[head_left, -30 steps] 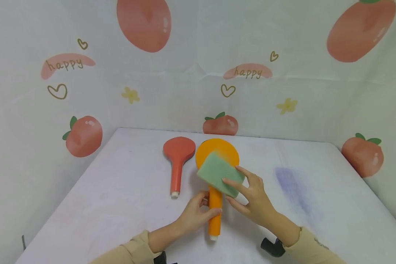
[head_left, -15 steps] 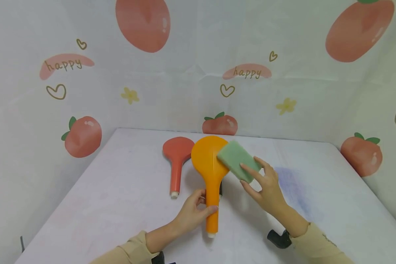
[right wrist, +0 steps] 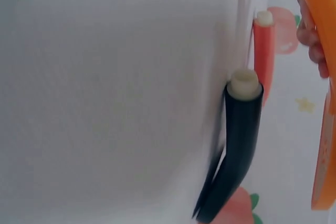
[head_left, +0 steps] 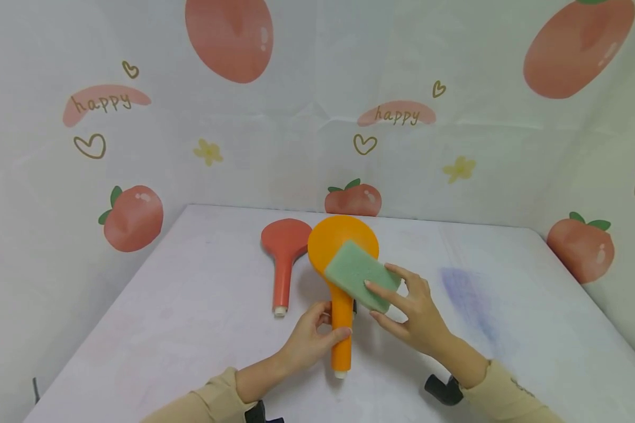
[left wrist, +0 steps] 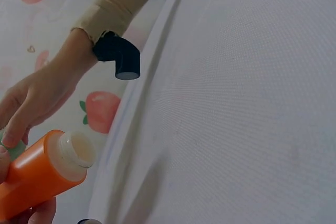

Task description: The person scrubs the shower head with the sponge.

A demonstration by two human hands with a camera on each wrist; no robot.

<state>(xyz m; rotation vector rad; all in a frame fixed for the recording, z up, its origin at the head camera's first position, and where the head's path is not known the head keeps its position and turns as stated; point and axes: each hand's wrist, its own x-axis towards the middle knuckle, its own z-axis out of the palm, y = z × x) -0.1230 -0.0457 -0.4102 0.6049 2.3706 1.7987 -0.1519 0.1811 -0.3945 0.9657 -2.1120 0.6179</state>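
In the head view the left hand [head_left: 311,341] grips the handle of an orange paddle-shaped object [head_left: 341,335], held up off the table with its round head away from the person. The right hand [head_left: 418,314] pinches a light green sponge [head_left: 360,275], which lies across the front of the head and the neck. In the left wrist view the handle's pale end [left wrist: 79,150] points toward the camera. The right wrist view has the orange handle [right wrist: 320,14] at its upper right, with fingertips [right wrist: 315,45] of the left hand behind it.
A red paddle-shaped object [head_left: 283,264] lies on the white table [head_left: 190,329], left of the orange one. A dark one [right wrist: 241,129] lies behind the orange one, mostly hidden in the head view. A purple smudge [head_left: 468,299] marks the table at right.
The sponge first moved right and up to the head's right edge, then back left and down across it. The orange object has shifted slightly left and up, still in the left hand.
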